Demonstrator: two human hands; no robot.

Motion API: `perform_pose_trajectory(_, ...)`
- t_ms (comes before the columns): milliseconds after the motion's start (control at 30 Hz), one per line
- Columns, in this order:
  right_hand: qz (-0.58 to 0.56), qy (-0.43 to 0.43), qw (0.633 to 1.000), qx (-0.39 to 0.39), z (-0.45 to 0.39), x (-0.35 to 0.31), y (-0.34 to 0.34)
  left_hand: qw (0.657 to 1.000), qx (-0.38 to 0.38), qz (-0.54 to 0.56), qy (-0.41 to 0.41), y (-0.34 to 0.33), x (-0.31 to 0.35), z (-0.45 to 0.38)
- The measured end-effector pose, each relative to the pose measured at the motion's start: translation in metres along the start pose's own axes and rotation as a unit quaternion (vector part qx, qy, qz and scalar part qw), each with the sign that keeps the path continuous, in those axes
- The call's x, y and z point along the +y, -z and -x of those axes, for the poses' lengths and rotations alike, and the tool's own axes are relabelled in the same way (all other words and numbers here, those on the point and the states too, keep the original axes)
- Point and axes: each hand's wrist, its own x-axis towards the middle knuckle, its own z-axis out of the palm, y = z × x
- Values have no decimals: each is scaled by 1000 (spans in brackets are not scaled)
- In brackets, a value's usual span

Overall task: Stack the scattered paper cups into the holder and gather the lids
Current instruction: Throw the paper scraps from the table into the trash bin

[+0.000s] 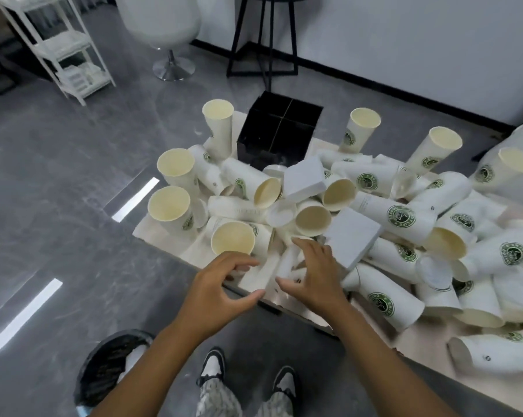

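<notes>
At the near edge of the table point(151, 233), both hands reach into the pile of paper cups point(398, 216). Left hand point(224, 284) has its fingers spread and loosely curved, thumb apart below them, with nothing gripped; its fingertips lie just beside a white cup lying flat at the table's edge point(261, 273), and whether they touch it is hard to tell. Right hand point(312, 273) is likewise spread, fingers bent lightly over the lying cups between the two hands, thumb pointing toward the left hand; it holds nothing that can be seen, and the cups under its palm are hidden. Just beyond the left fingers an open cup point(233, 240) shows its pale cream inside. Black holder point(279, 132), square and split into four compartments, stands at the far side of the pile, well apart from both hands. Cups are white with a round green logo; several stand upright at the left and far edges, most lie tipped over one another. Clear lids point(434, 270) lie among them, hard to pick out against the white, and two white blocks point(352, 236) rest on the heap. Cups at the right are cut off by the frame. On the grey floor point(58, 164) stand a dark bin point(109, 365) and the person's shoes point(213, 364).
</notes>
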Motion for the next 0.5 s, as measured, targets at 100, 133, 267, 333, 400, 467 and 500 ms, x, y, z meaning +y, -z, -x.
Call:
perform_pose_trajectory(100,-92,-15,994,59,30,2,43,999,-18,-3,-49,2,26,-23)
perform_pose_trajectory(133,-104,-18,991,77,38,3,57,998,-27,-11,-64,0,34,-34)
perform_pose_trajectory(267,-136,-47,983,112,57,15,101,987,-91,-36,-130,-29,57,-86)
perform_pose_trajectory(333,-138,-58,981,122,63,25,118,976,-142,-66,-155,-53,58,-113)
perform_pose_trajectory(400,-141,-72,979,131,66,35,130,961,-193,-115,-163,-78,53,-137)
perform_pose_trajectory(467,-141,-83,977,133,67,46,138,942,-244,-162,-163,-98,48,-158)
perform_pose_trajectory(500,-139,-84,978,131,67,52,141,931,-267,-185,-165,-106,46,-167)
